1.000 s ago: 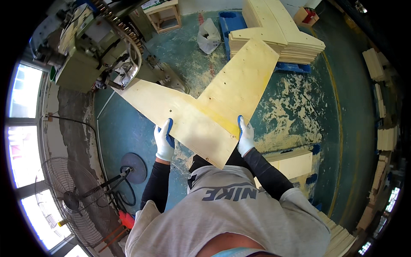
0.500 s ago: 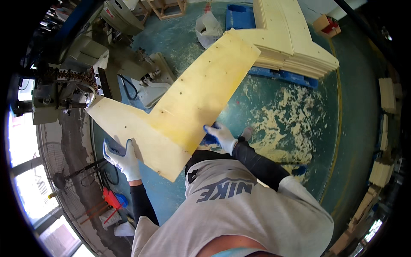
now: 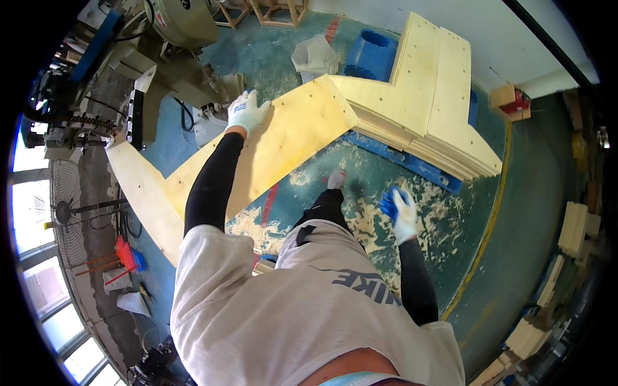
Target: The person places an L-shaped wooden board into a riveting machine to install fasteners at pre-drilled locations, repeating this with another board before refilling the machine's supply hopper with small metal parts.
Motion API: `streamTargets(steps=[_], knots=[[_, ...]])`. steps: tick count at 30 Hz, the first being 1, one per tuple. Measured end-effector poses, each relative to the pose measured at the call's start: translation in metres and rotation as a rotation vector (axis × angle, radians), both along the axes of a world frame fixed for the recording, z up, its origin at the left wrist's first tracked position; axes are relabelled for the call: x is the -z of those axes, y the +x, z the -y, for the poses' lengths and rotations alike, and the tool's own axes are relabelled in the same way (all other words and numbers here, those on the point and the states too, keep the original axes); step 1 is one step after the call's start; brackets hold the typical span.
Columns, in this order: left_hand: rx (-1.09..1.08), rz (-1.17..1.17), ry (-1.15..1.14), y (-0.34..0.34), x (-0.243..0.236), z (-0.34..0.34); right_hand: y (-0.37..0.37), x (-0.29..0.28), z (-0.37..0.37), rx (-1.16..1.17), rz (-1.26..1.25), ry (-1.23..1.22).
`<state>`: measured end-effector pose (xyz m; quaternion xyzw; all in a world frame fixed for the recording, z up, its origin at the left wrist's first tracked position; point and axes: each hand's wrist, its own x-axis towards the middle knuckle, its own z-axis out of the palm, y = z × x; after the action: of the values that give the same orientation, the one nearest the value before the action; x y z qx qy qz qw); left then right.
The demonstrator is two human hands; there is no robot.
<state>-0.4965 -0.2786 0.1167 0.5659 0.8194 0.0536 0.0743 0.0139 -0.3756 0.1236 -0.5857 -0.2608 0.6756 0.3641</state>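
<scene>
A pale yellow L-shaped plywood panel (image 3: pixel 299 132) slants across the left and middle. Its left arm reaches to a machine, and its far right end lies at the edge of a stack of similar panels (image 3: pixel 402 96). My left hand (image 3: pixel 248 114), in a white glove with blue palm, rests on the panel's far edge with fingers spread. The left forearm crosses over the board and hides part of it. Away from the panel, over the floor at the right, my right hand (image 3: pixel 400 212) hangs with nothing in it, its gloved fingers loosely bent and apart.
The machine (image 3: pixel 151 106) stands at the far left. Blue pallets (image 3: pixel 412 166) support the stack. Wood shavings (image 3: pixel 367 222) litter the green floor. A white bag (image 3: pixel 315 56) and a blue bin (image 3: pixel 372 55) stand behind. At left is a fan (image 3: pixel 63 211); at back right, a cardboard box (image 3: pixel 508 101).
My left hand has moved from the panel's near-left side to its far edge. The right hand has left the panel and swung right. My body has turned and moved right.
</scene>
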Motion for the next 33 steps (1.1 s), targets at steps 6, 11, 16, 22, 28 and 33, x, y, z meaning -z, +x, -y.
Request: streamTargets(steps=[6, 11, 16, 22, 28, 33], knots=[[-0.187, 0.135, -0.382, 0.053, 0.032, -0.081, 0.132, 0.008, -0.050, 0.194, 0.220, -0.043], [-0.250, 0.138, -0.306, 0.067, 0.031, -0.051, 0.184, 0.032, -0.121, 0.103, 0.225, -0.117], [-0.204, 0.055, -0.208, 0.099, 0.008, -0.026, 0.149, 0.070, -0.239, -0.306, 0.256, -0.239], [-0.313, 0.178, -0.330, 0.147, -0.023, 0.061, 0.068, 0.093, -0.374, -0.698, 0.227, -0.141], [-0.521, 0.027, -0.576, 0.187, -0.013, 0.158, 0.014, 0.085, -0.391, -0.895, 0.194, -0.152], [-0.625, -0.102, -0.735, 0.207, -0.006, 0.223, -0.033, 0.067, -0.390, -1.085, 0.116, -0.116]])
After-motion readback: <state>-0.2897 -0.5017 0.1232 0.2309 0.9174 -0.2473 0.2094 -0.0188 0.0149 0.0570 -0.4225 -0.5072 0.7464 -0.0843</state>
